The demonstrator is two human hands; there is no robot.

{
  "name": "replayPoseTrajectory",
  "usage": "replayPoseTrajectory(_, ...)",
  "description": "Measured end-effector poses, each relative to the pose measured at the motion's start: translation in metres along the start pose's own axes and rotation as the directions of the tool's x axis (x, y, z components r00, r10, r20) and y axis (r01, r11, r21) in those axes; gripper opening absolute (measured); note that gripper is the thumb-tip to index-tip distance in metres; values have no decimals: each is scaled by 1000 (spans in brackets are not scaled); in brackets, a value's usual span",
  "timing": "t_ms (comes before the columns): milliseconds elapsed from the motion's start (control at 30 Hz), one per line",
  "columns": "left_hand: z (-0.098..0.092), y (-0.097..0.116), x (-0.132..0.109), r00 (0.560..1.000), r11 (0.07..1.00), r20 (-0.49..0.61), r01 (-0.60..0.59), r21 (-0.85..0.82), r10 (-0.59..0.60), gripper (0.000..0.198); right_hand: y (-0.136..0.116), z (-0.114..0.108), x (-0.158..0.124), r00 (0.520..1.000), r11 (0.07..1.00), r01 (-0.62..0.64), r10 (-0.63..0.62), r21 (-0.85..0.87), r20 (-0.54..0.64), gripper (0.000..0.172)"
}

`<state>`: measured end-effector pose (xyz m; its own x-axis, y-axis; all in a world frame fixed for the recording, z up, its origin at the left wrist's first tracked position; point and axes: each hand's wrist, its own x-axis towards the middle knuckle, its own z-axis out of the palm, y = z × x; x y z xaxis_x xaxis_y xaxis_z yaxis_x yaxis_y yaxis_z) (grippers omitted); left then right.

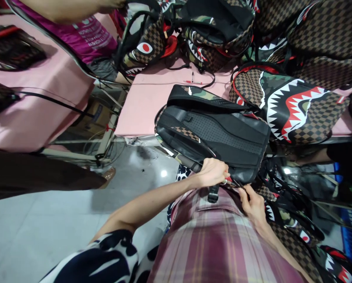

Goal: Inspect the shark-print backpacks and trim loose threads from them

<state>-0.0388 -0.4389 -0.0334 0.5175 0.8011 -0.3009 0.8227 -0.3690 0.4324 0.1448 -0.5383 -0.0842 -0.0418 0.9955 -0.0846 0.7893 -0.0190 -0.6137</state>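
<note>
A backpack (pixel 217 129) lies back-side up at the near edge of the pink table (pixel 146 106), its black mesh panel and straps facing me. My left hand (pixel 213 172) is closed at the bag's near edge, pinching a small red-handled tool. My right hand (pixel 252 202) is just to its right, fingers pinched on a thin black strap or thread hanging from the bag. A black buckle (pixel 213 193) dangles between my hands over my plaid clothing.
Several shark-mouth checkered backpacks (pixel 294 106) are piled on the table at the right and back. A red pen (pixel 193 82) lies on the table. Another person's arm (pixel 66 10) and magenta apron show at the top left. More bags hang at lower right.
</note>
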Motion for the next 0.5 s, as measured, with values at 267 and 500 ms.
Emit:
replayPoseTrajectory(267,1,0,1,1000,1000,-5,-5,-5,4,27,-23,-37,24,957,836,137,28,-532,290,32)
replayPoseTrajectory(500,4,-3,1,1000,1000,-4,-4,-10,4,27,-40,-50,40,917,781,178,89,-598,390,25)
